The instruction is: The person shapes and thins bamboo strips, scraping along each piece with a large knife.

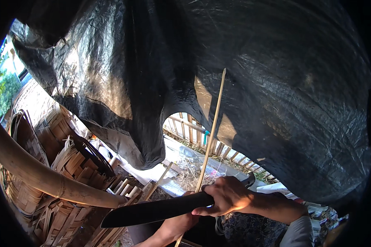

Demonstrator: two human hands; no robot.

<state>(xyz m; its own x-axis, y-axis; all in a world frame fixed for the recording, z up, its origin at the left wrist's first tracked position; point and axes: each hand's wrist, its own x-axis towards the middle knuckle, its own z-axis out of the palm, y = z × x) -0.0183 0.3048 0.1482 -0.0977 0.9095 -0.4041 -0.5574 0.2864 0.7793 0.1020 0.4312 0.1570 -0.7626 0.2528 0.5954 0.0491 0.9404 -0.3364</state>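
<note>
My right hand [227, 195] is closed round the handle of a machete [152, 211]. Its broad dark blade points to the left, and the hooked handle end sticks out past my wrist. Below the blade, my left hand [178, 225] is wrapped round a long thin bamboo strip [212, 131], its fingers partly hidden by the machete. The strip slants upward and away, with its pale tip in front of the black sheet. Near my hands the blade and the strip cross; whether they touch, I cannot tell.
A large black plastic sheet [284, 99] hangs ahead. On the left a thick bamboo pole [55, 181] crosses in front of woven bamboo baskets [84, 162]. Several cut bamboo pieces [125, 188] lie beside them. A slatted fence [189, 131] shows beneath the sheet.
</note>
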